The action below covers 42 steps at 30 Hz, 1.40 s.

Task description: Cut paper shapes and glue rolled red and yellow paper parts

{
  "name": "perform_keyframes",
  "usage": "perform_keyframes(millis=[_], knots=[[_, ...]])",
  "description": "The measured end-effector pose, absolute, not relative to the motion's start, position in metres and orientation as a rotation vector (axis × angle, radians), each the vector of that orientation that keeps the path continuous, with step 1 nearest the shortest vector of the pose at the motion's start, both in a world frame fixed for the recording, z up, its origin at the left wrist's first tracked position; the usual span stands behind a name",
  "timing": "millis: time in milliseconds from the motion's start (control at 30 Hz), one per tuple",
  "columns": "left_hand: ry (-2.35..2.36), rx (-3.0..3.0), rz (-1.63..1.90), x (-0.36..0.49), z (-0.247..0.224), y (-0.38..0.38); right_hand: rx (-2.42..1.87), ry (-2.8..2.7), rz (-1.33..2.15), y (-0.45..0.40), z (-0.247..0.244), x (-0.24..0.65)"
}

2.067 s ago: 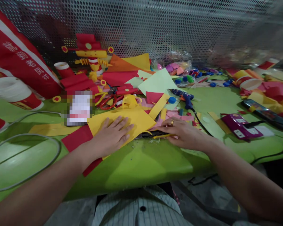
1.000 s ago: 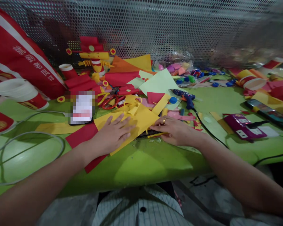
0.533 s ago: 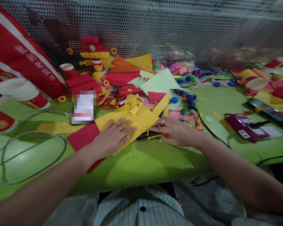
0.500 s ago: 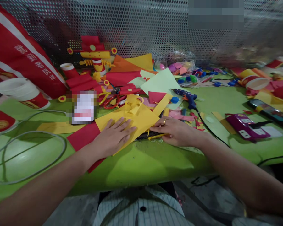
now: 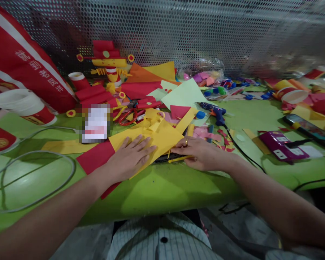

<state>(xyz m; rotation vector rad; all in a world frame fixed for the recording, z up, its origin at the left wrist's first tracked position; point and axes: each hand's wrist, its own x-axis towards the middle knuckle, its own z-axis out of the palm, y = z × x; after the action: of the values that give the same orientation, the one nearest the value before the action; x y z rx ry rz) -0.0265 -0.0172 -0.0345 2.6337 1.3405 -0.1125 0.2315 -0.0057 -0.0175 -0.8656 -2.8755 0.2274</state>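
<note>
My left hand (image 5: 131,157) lies flat with fingers spread on a sheet of yellow paper (image 5: 162,135), pressing it to the table. Beneath that sheet, red paper (image 5: 97,157) sticks out on the left. At the yellow sheet's right edge is my right hand (image 5: 199,153), its fingers closed in a pinch; what sits between the fingertips is hidden. A thin yellow strip (image 5: 180,159) pokes out under those fingers, over a dark flat thing (image 5: 161,158) that is mostly covered. Yellow paper curls (image 5: 153,117) rest on the sheet's far part.
Beyond the sheet lie red-handled pliers (image 5: 127,115) and a blue glue gun (image 5: 215,111) with a black cord. A blurred phone (image 5: 97,122) is at left, near paper cups (image 5: 39,115). A purple power socket (image 5: 283,144) stands at right. Behind are a paper figure (image 5: 111,61) and perforated metal (image 5: 178,32).
My right hand has slid slightly left and toward me along the sheet's edge, the thin yellow strip shifting with it. My left hand and the yellow sheet stay put.
</note>
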Motion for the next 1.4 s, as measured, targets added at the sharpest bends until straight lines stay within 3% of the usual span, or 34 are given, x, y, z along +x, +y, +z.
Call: perform_keyframes(millis=[1400], knots=[[1.344,2.654,-0.087,-0.026,-0.036,-0.017,-0.751,-2.919,0.289,-0.022,-0.015,0.197]])
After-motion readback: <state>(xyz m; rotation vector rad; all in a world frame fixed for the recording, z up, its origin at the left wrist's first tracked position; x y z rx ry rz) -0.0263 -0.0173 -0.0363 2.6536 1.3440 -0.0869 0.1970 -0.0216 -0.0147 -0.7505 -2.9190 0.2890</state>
